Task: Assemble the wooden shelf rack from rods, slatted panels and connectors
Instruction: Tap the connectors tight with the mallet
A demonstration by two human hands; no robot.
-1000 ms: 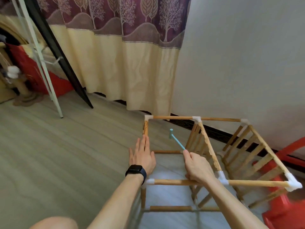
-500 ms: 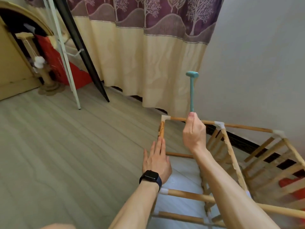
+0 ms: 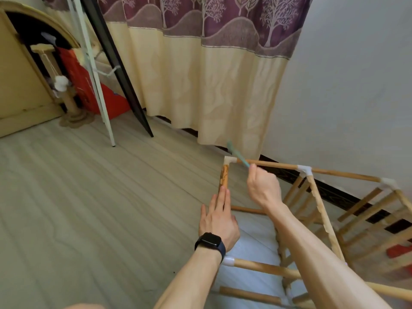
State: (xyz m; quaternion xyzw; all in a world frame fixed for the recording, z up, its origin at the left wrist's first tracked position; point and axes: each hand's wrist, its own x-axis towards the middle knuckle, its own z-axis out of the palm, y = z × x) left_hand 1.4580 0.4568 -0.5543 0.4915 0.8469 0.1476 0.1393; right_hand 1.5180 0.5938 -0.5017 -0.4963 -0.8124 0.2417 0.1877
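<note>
The wooden rack (image 3: 316,197) stands on the floor at right, its rods joined by white connectors, with slatted panels inside. My left hand (image 3: 217,217), a black watch on its wrist, lies flat with straight fingers along the rack's left top rod (image 3: 224,178). My right hand (image 3: 263,188) grips the handle of a small teal mallet (image 3: 237,155), blurred by motion. The mallet's head is just above the white corner connector (image 3: 229,161) at the far left corner.
A cream and purple curtain (image 3: 211,85) hangs behind the rack beside a white wall. A black pole (image 3: 120,74) and a white stand leg (image 3: 98,85) lean at left. Red items (image 3: 93,90) and an arched wooden opening sit far left. Light wood flooring spreads left.
The mallet, raised upright half a second ago, has swung down towards the far left corner connector. My left hand has stayed flat on the rod.
</note>
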